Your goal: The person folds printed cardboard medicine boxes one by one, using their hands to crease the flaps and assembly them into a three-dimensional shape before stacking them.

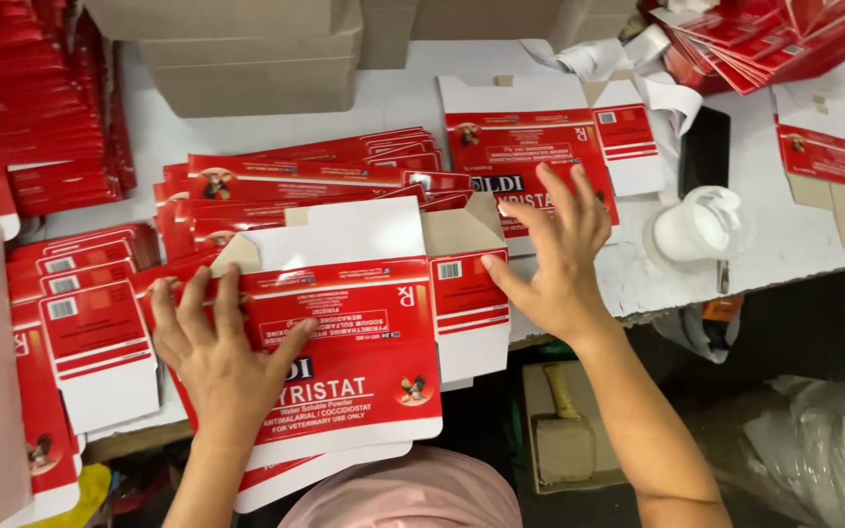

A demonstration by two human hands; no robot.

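A flat red and white carton blank (364, 323) lies at the table's front edge, on top of other blanks. My left hand (222, 357) presses flat on its left part, fingers spread. My right hand (555, 259) hovers open at the blank's right side flap, thumb touching the flap's edge, fingers spread over another flat carton blank (530, 137) lying further back. Neither hand grips anything.
Fanned stacks of red carton blanks (295, 186) lie behind and to the left (80, 293). Brown cardboard boxes (246, 59) stand at the back. A white plastic cup (701, 225) and a dark phone (704, 147) sit right. More blanks (833, 147) lie far right.
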